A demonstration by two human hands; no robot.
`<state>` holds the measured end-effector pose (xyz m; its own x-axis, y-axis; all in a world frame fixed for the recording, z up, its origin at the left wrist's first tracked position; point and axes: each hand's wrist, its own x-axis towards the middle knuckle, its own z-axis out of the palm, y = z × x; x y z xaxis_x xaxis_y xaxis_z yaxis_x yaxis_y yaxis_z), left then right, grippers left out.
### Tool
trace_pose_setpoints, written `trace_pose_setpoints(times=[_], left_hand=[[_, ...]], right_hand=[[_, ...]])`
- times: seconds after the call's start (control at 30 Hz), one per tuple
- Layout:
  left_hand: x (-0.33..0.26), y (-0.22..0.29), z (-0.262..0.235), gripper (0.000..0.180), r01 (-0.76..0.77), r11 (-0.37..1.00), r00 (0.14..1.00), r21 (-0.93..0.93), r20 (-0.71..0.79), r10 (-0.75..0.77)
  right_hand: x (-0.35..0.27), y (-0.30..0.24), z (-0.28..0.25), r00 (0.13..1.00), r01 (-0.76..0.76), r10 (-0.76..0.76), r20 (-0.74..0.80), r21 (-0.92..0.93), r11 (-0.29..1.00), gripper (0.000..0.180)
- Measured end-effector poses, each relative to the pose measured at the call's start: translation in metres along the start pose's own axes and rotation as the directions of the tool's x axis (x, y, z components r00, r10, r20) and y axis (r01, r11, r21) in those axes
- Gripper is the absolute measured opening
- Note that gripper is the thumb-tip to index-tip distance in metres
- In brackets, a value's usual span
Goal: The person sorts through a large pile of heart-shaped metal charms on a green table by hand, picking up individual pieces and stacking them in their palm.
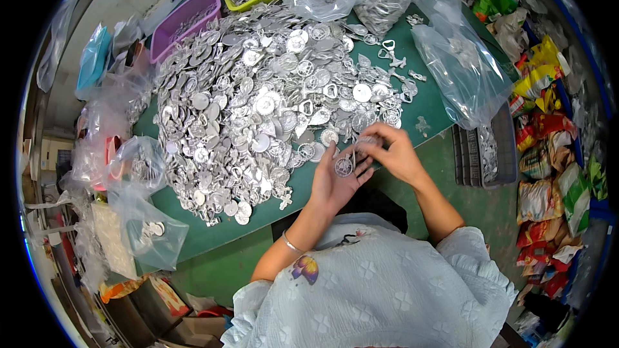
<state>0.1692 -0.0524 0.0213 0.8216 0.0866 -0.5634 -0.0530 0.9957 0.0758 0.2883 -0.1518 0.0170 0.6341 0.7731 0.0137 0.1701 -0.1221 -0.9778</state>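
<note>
Green tabletop [436, 100] w/ metal pile [258, 103]: L hand [333, 185] spread palm-up under openwork disc [344, 166], R hand [396, 156] pinch unclear, prob mid-inspection, next likely needs clean fingertip grip.

Green table [422, 106]; broad heap of small silver metal pieces [245, 109] over most of it; loose pieces [393, 58] straggle right; purple bin [169, 24] and lime bin [255, 3] behind heap; clear bag [464, 77] drapes over right edge.
</note>
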Motion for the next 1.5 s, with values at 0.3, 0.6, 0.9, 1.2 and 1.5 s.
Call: trace_pose_setpoints(times=[0.3, 0.6, 0.9, 1.2, 1.5], left_hand=[[0.023, -0.001, -0.031, 0.025, 0.317, 0.939, 0.905, -0.134, 0.338, -0.257], [0.015, -0.003, -0.021, 0.021, 0.182, 0.962, 0.974, -0.203, 0.169, -0.149], [0.009, -0.014, 0.000, 0.025, 0.026, 0.977, 0.999, -0.212, -0.033, -0.033], [0.022, -0.005, -0.036, 0.033, 0.172, 0.945, 0.957, -0.279, 0.276, -0.093], [0.009, -0.002, 0.012, 0.033, -0.066, 0.990, 0.992, -0.125, 0.097, 0.079]], right_hand=[[0.069, 0.050, -0.033, 0.853, 0.011, -0.415, -0.315, -0.785, 0.619, 0.018], [0.043, 0.027, -0.029, 0.914, 0.268, -0.403, -0.049, -0.671, 0.692, 0.020], [0.072, 0.034, -0.015, 0.851, 0.290, -0.507, -0.135, -0.684, 0.669, 0.018], [0.065, 0.026, -0.017, 0.878, 0.226, -0.285, -0.384, -0.191, 0.955, 0.009], [0.046, -0.005, -0.023, 0.973, 0.159, -0.129, 0.191, -0.153, 0.975, 0.016]])
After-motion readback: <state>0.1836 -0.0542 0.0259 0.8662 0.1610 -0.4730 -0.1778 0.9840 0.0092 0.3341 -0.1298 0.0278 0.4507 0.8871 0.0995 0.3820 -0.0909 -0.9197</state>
